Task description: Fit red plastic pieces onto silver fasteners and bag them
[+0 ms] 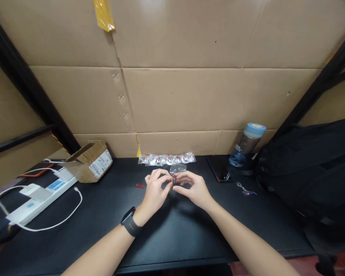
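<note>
Head view: the left hand (156, 186) and the right hand (194, 188) meet over the bench (172, 247), both pinching a small disc (174, 179) between thumb and fingertips. It stands nearly edge-on between them, with a little red showing at it; the fingertips hide how that red part joins.

For work this fine, let one hand steady the disc by its rim while the other makes only small adjustments, keeping thumbs low so the red part can be seen. Light pressure should do; squeezing hard could make something so thin slip out. Working low over the bench would keep any drop short.

A red loop (139, 186) lies just left of the left hand, within reach. Just beyond the fingertips lies a clear bag (178, 168), with a row of packets (167, 159) behind it.
</note>
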Action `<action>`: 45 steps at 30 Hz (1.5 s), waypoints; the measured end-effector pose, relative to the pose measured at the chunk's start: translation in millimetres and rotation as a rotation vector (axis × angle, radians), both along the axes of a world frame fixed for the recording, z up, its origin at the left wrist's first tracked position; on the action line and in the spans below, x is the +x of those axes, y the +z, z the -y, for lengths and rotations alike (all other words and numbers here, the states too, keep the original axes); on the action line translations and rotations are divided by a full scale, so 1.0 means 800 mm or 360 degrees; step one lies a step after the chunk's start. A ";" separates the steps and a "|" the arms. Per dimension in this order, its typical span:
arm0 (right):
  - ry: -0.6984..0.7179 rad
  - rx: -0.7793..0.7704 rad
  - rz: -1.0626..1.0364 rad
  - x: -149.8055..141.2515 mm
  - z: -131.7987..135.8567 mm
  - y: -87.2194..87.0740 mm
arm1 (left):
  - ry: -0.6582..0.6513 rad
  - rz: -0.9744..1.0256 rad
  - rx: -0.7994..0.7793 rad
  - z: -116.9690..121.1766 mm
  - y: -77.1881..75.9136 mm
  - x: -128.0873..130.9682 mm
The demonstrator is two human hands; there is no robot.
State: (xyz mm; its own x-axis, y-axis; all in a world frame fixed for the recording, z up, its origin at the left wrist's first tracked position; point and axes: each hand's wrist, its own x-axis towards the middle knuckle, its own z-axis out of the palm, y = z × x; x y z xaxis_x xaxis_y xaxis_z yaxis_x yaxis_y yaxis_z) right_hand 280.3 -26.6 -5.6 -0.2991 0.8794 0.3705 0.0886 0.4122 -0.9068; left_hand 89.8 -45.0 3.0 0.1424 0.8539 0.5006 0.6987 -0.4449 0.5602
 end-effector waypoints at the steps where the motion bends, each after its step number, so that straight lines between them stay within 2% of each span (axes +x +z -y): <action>1: 0.0017 -0.0027 -0.0021 0.000 -0.001 0.000 | 0.0014 -0.0025 0.0015 0.000 0.001 0.000; 5: 0.0108 -0.0036 0.0047 0.004 -0.002 0.006 | 0.0057 -0.0033 0.0020 0.001 0.003 -0.001; 12: 0.0053 0.0345 0.0365 0.009 -0.001 0.016 | 0.0035 -0.0052 0.0069 0.000 0.002 -0.001; 17: 0.0058 0.0400 0.0420 0.008 -0.002 0.012 | -0.0097 -0.0113 0.0064 -0.003 0.002 -0.004; 24: 0.0033 0.0431 0.0623 0.015 -0.004 0.011 | -0.0108 -0.0056 -0.0027 -0.001 0.007 -0.001; 35: 0.0086 0.0455 0.0735 0.022 -0.008 0.011 | -0.0558 -0.0468 -0.0227 -0.002 -0.005 -0.003; 39: 0.0126 0.0474 0.0893 0.030 -0.011 0.016 | -0.0539 -0.0568 -0.0205 -0.014 0.006 -0.028; 42: 0.0077 0.0450 0.1015 0.045 -0.020 0.019 | -0.0356 -0.0715 -0.0238 -0.032 0.011 -0.070; 45: -0.0025 0.0411 0.1192 0.067 -0.033 0.016 | -0.0110 -0.0893 -0.0398 -0.047 0.010 -0.116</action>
State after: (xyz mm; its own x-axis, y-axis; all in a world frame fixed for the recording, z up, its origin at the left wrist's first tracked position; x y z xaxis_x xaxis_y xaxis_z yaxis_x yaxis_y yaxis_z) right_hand 333.8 -0.6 6.9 -0.5378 0.7992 0.2685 0.6451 0.5951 -0.4793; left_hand -2.9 -7.1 11.0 0.3853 0.9151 0.1190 0.8913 -0.4025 0.2088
